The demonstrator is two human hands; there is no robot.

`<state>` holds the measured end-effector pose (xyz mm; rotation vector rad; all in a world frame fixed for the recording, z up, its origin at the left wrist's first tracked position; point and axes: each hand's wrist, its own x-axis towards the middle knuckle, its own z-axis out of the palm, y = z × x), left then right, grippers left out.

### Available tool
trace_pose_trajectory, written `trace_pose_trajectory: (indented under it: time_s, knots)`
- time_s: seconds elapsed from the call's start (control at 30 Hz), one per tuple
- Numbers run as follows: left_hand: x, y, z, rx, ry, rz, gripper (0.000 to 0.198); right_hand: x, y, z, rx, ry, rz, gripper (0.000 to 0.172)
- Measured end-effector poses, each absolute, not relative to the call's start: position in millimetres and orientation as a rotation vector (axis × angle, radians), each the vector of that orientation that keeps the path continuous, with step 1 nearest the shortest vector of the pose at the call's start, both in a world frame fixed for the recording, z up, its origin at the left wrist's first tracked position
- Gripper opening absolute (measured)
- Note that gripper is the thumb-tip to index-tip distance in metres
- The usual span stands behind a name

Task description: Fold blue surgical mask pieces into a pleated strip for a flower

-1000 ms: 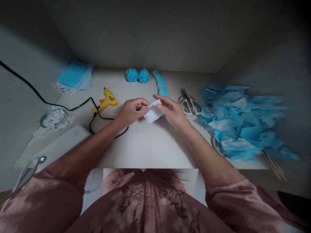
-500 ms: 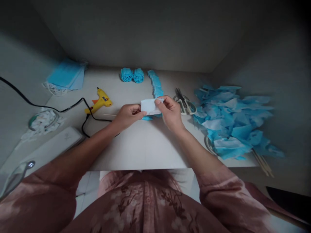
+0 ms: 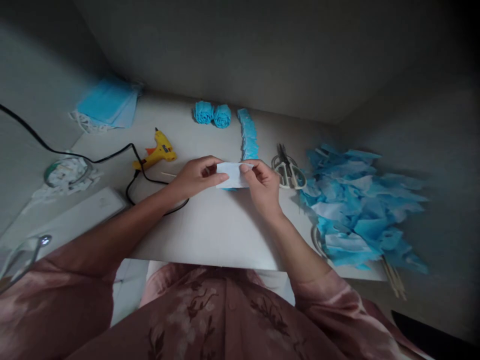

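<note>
Pinching a small white piece [image 3: 234,175] btwn thumbs & fingers: L hand [image 3: 202,175] grips its left end, R hand [image 3: 262,182] its right end, both grips narrow. Piece is above mid table [image 3: 210,235], w/ a bit of blue [image 3: 229,189] just under its near edge. Blue strip [image 3: 248,132] runs far from R hand; two blue rosettes [image 3: 203,113] side by side, left of strip. Scissors [image 3: 287,162] just right of R hand, next to big pile of blue scraps [image 3: 356,210]; sticks [image 3: 393,277] poke past table's near edge, right. Left: yellow glue gun [image 3: 159,152], black cord [image 3: 93,161] looping under L forearm; blue mask stack [image 3: 105,102] far left, white scraps [image 3: 69,175] nearer, long white box [image 3: 80,212] nearer yet.
</note>
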<state>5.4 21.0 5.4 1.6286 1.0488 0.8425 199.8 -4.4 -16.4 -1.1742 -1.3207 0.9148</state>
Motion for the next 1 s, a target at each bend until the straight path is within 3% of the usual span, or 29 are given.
trace_pose_trajectory:
  time_s: [0.43,0.6,0.7,0.83,1.0]
  knots:
    - [5,26,-28,1.625,0.986,0.81,0.023,197,0,-24,-1.144,-1.22,0.935,0.029]
    - [4,30,-26,1.608,0.91,0.732,0.034,197,2,-27,-1.16,-1.247,0.904,0.029]
    - [2,28,-15,1.621,0.979,0.855,0.03,198,3,-27,-1.174,-1.251,0.835,0.031]
    - [2,19,2,1.555,1.04,0.883,0.059,201,3,-23,-1.209,-1.202,0.665,0.029]
    - [11,10,0,1.302,0.783,0.775,0.055,201,-3,-21,-1.115,-1.45,0.45,0.022]
